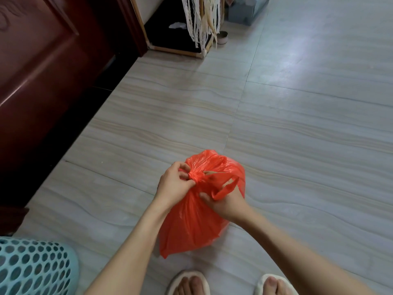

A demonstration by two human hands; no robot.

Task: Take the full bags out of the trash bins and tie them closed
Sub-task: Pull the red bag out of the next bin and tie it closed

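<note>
1. Floor [297,124]: pale tile; dark door [42,60] far left; teal bin [32,269] near left.
2. Red bag [191,226]: on floor, centre near.
3. Left hand [174,184]: grip pinching bag's knot [194,176].
4. Right hand [227,201]: grip holding a handle loop [228,186].

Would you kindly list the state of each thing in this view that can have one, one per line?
Orange plastic trash bag: out of the bin, on the tiled floor, neck gathered into a knot, one handle loop loose.
Left hand: pinching the knot.
Right hand: gripping the bag below the knot, handle loop draped over it.
Light blue perforated plastic bin: beside the bag; inside not visible.
</note>
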